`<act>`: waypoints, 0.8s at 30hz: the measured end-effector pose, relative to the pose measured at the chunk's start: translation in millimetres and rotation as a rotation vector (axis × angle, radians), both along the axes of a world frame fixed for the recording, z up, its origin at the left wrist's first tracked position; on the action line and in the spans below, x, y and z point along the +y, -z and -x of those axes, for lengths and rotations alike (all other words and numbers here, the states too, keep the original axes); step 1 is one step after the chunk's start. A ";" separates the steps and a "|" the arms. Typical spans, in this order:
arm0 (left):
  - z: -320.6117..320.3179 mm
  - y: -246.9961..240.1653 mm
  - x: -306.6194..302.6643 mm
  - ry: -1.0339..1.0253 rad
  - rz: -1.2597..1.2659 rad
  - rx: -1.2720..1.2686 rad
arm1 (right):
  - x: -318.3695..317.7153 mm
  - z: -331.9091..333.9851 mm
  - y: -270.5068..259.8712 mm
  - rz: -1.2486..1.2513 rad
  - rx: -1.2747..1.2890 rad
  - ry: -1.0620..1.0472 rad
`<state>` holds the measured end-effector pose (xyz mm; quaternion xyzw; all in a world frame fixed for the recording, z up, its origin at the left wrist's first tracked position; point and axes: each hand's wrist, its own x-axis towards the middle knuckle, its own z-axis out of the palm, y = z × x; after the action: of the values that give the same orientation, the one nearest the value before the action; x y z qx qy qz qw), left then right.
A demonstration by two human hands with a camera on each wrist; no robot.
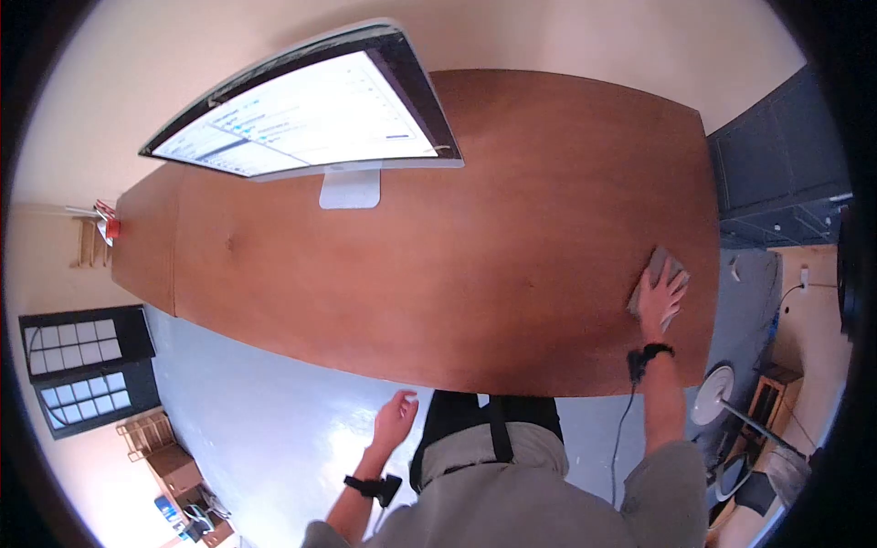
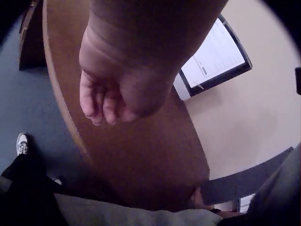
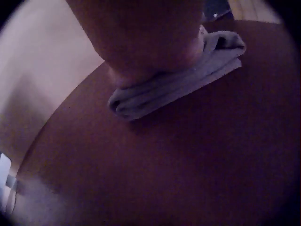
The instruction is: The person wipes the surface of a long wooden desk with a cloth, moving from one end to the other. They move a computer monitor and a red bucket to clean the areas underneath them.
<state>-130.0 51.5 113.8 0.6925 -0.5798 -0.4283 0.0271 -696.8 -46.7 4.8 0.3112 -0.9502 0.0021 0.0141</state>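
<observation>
A folded grey cloth [image 1: 672, 267] lies on the brown table [image 1: 438, 265] near its right end. My right hand [image 1: 660, 301] rests on top of it with fingers spread, pressing it to the surface. The right wrist view shows the cloth [image 3: 178, 87] as a thick fold under the hand [image 3: 155, 56]. My left hand [image 1: 396, 420] hangs beside the table's front edge, touching nothing, its fingers loosely curled; the left wrist view shows this hand [image 2: 113, 94] holding nothing.
A monitor [image 1: 301, 119] on a silver stand [image 1: 350, 190] occupies the table's back left. A red item [image 1: 110, 226] sits at the far left end. Dark cabinets [image 1: 776, 155] adjoin the right end, and a white round-topped stand [image 1: 713, 395] is on the floor at right. A cable [image 1: 621, 438] hangs from my right wrist.
</observation>
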 end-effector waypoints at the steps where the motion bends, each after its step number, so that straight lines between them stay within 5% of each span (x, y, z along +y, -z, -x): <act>1: -4.0 -1.0 10.3 -0.037 -0.012 -0.026 | -15.4 19.1 7.1 0.007 -0.003 0.032; 8: -35.5 -10.7 91.5 -0.399 -0.121 -0.099 | -182.9 23.9 7.2 -0.037 -0.037 -0.073; 16: -22.0 -49.3 135.8 -0.643 -0.196 -0.129 | -317.7 -166.1 -9.6 -0.009 -0.107 -0.702; 19: -22.7 -62.0 133.7 -0.660 -0.143 -0.144 | -276.5 -245.4 -17.9 0.074 -0.247 -1.054; 24: -23.6 -70.1 99.0 -0.593 -0.087 -0.179 | -106.9 -320.2 -39.0 0.011 -0.476 -1.827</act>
<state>-106.5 150.6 183.9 0.8671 -0.3337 -0.3632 0.0701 -376.6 -153.6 43.7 0.9268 -0.3162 0.0803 -0.1862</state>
